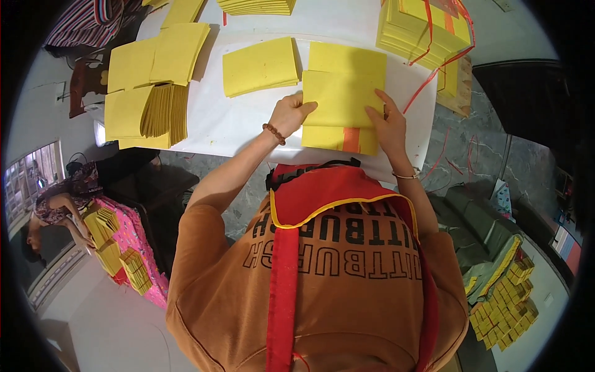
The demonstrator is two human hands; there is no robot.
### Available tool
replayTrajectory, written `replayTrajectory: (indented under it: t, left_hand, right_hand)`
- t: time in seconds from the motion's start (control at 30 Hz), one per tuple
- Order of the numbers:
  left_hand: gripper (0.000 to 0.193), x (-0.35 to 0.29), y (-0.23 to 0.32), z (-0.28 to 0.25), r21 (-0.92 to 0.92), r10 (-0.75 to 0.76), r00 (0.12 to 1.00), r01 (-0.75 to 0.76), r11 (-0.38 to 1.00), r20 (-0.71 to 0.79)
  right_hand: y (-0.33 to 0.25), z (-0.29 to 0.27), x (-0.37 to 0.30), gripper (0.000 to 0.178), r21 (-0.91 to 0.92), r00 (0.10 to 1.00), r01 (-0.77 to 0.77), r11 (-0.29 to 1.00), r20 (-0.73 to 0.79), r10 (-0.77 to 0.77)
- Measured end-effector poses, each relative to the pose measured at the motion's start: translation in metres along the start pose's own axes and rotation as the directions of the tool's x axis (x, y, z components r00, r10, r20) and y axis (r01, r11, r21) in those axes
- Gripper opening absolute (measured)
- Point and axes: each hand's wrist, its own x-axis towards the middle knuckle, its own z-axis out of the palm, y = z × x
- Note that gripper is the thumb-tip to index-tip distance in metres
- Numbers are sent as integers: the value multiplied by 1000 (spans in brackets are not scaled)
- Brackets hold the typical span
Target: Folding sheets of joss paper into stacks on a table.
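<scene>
On the white-topped table (248, 127) in front of me lies a stack of yellow paper (344, 57), with an orange strip (351, 139) showing near its front edge. Across its middle rests a yellow paper piece (344, 99), which looks folded. My left hand (291, 116) grips the left edge of this piece, thumb on top, fingers curled beneath. At the right edge my right hand (389, 121) holds it too, thumb on top and index finger stretched along the side. A thin pile of yellow paper (260, 66) lies just left of the stack.
Yellow paper piles (145, 115) fill the table's left end. At the far right stands a tall yellow stack (424, 34) with red ties (429, 28). Another person (65, 195) handles yellow bundles at left. More yellow bundles (505, 304) lie at lower right, beside a dark green-grey covered shape (477, 229).
</scene>
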Motion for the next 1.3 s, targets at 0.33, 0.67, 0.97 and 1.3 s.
replayTrajectory:
  t: [0.33, 0.67, 0.97, 1.3]
  left_hand:
    - [20, -18, 21, -1, 267, 341, 872, -256, 929, -351]
    - [47, 5, 13, 52, 817, 758, 637, -507, 275, 140]
    - [46, 9, 7, 55, 852, 753, 641, -469, 232, 147]
    - [55, -5, 11, 35, 793, 704, 577, -609, 33, 414]
  right_hand:
    - [7, 4, 1, 43, -14, 999, 2, 1000, -33, -3]
    - [-3, 3, -2, 41, -47, 998, 32, 998, -48, -34]
    - [6, 0, -47, 49, -629, 809, 575, 522, 346, -474]
    - [0, -4, -52, 52, -523, 866, 494, 695, 371, -336]
